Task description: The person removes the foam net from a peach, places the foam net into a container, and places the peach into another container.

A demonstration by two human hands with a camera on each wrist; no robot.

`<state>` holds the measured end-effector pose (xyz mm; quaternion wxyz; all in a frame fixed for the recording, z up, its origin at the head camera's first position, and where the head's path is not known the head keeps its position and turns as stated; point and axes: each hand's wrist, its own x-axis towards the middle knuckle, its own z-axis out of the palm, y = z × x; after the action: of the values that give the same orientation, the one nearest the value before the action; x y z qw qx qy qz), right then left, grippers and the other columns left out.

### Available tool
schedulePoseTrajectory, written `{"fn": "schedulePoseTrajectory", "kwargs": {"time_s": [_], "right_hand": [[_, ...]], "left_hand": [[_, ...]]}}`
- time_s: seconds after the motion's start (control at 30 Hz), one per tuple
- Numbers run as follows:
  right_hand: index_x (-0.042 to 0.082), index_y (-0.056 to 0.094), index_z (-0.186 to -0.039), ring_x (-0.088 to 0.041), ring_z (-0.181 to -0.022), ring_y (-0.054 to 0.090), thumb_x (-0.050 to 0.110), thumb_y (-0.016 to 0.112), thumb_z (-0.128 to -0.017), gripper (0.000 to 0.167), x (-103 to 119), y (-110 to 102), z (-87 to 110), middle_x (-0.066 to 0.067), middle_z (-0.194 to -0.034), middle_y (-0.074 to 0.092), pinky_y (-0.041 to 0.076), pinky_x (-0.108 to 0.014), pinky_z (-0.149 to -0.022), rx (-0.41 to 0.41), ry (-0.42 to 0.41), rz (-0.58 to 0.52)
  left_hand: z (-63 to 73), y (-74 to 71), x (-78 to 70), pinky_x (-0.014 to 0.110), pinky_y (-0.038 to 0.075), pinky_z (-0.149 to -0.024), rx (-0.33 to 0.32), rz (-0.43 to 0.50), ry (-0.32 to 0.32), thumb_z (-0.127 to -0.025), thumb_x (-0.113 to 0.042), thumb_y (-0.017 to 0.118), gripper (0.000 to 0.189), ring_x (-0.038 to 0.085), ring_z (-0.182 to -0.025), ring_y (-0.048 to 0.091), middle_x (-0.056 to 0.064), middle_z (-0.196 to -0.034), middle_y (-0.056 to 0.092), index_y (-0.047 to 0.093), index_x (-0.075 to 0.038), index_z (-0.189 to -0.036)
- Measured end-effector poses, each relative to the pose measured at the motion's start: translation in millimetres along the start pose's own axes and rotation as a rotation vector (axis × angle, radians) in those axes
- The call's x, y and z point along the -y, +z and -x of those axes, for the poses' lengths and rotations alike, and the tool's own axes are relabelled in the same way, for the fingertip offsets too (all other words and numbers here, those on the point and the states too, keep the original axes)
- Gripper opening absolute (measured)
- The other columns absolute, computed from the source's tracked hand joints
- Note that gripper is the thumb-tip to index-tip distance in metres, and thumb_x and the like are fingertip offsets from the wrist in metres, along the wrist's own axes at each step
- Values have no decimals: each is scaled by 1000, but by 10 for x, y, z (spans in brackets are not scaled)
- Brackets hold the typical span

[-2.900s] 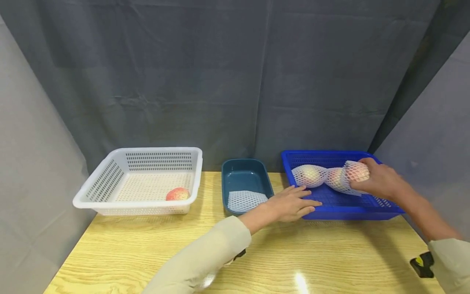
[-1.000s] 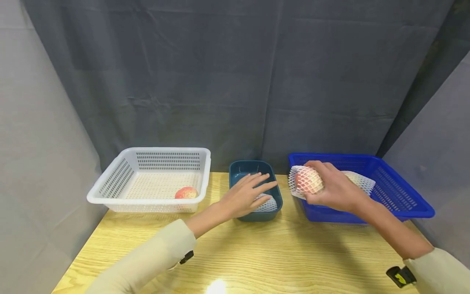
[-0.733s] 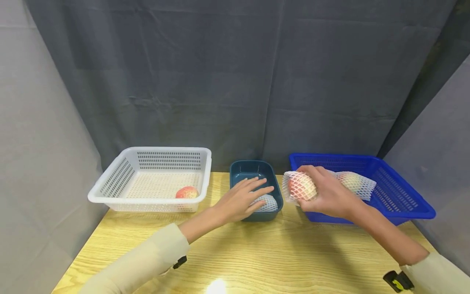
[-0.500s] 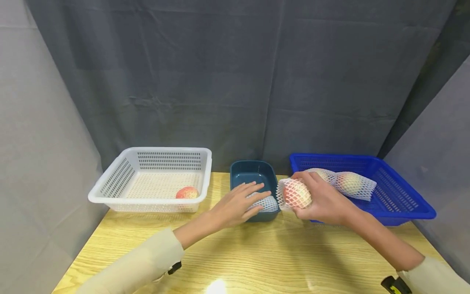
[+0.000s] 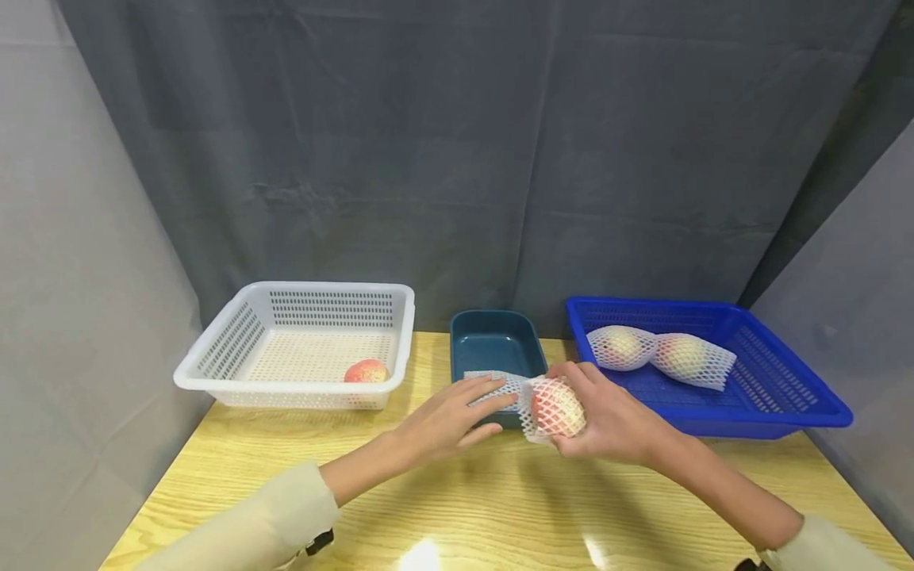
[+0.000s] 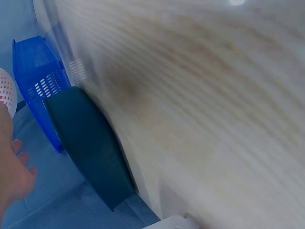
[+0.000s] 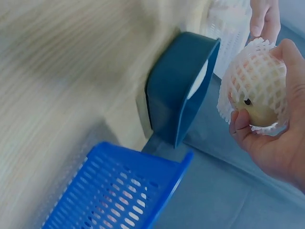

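My right hand (image 5: 610, 416) grips a round red-and-yellow fruit (image 5: 560, 407) wrapped in a white foam net. In the right wrist view, the fruit (image 7: 259, 88) shows a dark spot near its stem end, and the net's frilled edge faces the other hand. Spread, fairly straight fingers mark my left hand (image 5: 446, 420), just left of the netted fruit and over the near end of the small teal bin (image 5: 493, 325). A white foam net (image 5: 500, 385) inside that bin is partly hidden by the left fingers.
On the right, a blue basket (image 5: 714, 420) contains two more netted fruits (image 5: 681, 357). A white basket (image 5: 286, 388) on the left holds one bare fruit (image 5: 366, 370). All three containers stand on a wooden table (image 5: 500, 507) before a grey curtain (image 5: 400, 159).
My right hand has lifted the netted fruit out of the blue basket and brought it left and nearer. The left hand has come off the blue basket's rim, moving left beside the fruit.
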<state>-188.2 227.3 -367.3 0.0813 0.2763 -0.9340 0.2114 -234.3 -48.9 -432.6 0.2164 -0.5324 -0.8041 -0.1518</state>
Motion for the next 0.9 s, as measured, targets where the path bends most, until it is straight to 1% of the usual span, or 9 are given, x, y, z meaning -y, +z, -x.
{"fn": "schedulePoseTrajectory", "kwargs": {"time_s": [0.1, 0.23, 0.4, 0.5, 0.6, 0.67, 0.73, 0.8, 0.9], "right_hand": [[22, 49, -129, -15, -85, 54, 34, 85, -65, 74, 4, 72, 12, -5, -110, 53, 49, -28, -62, 20, 6, -16], [23, 49, -129, -14, -85, 53, 36, 85, -66, 74, 6, 170, 30, -5, -111, 52, 48, -27, -62, 46, 1, -22], [22, 48, -129, -14, -84, 53, 36, 84, -67, 73, 12, 305, 65, -3, -112, 52, 48, -26, -60, 87, -3, -43], [22, 47, -129, -13, -79, 52, 37, 84, -68, 73, 18, 375, 93, -3, -108, 50, 47, -25, -57, 121, -2, -52], [22, 46, -129, -13, -74, 52, 38, 84, -68, 74, 20, 426, 121, -5, -105, 49, 46, -23, -53, 154, 2, -72], [22, 45, -130, -12, -72, 52, 38, 84, -68, 74, 21, 454, 136, -7, -106, 49, 46, -22, -52, 169, 6, -92], [22, 46, -129, -12, -71, 53, 37, 84, -68, 74, 18, 484, 144, -8, -106, 50, 47, -22, -52, 175, 7, -106], [21, 46, -128, -13, -72, 53, 37, 84, -67, 73, 11, 515, 149, -9, -107, 50, 47, -22, -53, 175, 8, -117], [21, 47, -128, -13, -76, 53, 36, 85, -66, 74, -7, 570, 156, -9, -108, 50, 48, -23, -54, 176, 9, -126]], "left_hand": [[61, 10, -38, 43, 36, -111, 10, 1, -12, -100, -28, 63, 47, 29, -134, 47, 15, -144, 52, 55, -13, -143], [138, 19, -72, 44, 39, -109, 17, 26, -12, -99, -27, 65, 49, 30, -133, 49, 16, -143, 53, 54, -13, -144], [217, 29, -110, 38, 34, -113, 55, 39, -30, -100, -28, 62, 50, 27, -135, 46, 12, -146, 51, 51, -14, -146], [248, 40, -131, 37, 33, -113, 68, 55, -31, -101, -28, 61, 49, 26, -135, 46, 10, -147, 50, 51, -14, -147], [268, 51, -147, 39, 36, -112, 75, 56, -19, -101, -28, 60, 48, 27, -134, 47, 11, -147, 49, 52, -13, -146], [279, 55, -154, 39, 37, -111, 82, 58, -18, -102, -29, 58, 46, 27, -134, 48, 12, -147, 50, 53, -12, -145], [292, 60, -156, 40, 38, -110, 91, 65, -22, -103, -30, 57, 45, 28, -133, 48, 13, -146, 51, 54, -12, -144], [307, 68, -158, 38, 37, -111, 103, 69, -34, -104, -31, 56, 44, 26, -134, 48, 13, -146, 51, 55, -13, -143], [335, 85, -157, 35, 37, -111, 103, 80, -48, -103, -31, 58, 42, 24, -133, 49, 11, -145, 52, 57, -14, -141]]}}
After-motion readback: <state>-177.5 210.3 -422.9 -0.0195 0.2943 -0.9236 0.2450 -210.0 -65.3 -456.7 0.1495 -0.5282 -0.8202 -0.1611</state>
